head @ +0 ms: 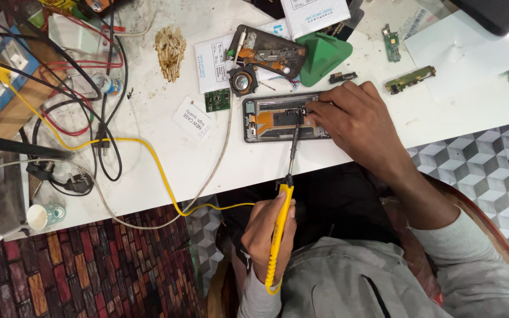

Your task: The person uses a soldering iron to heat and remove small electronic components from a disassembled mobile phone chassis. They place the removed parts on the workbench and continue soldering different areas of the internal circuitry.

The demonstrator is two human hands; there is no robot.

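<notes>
Left hand [264, 227] clamped on the yellow soldering iron [280, 229], right hand [351, 121] pinching a part in the opened phone [278, 119] on the desk [166, 147], joint seemingly unfinished.

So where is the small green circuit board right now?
Head view, left of centre: the small green circuit board lies on the white table, just left of the opened phone, below the round speaker.

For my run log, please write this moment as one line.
left hand: holds yellow soldering iron, tip on opened phone | right hand: rests on phone, steadying it | table: circuit boards, wires
</notes>
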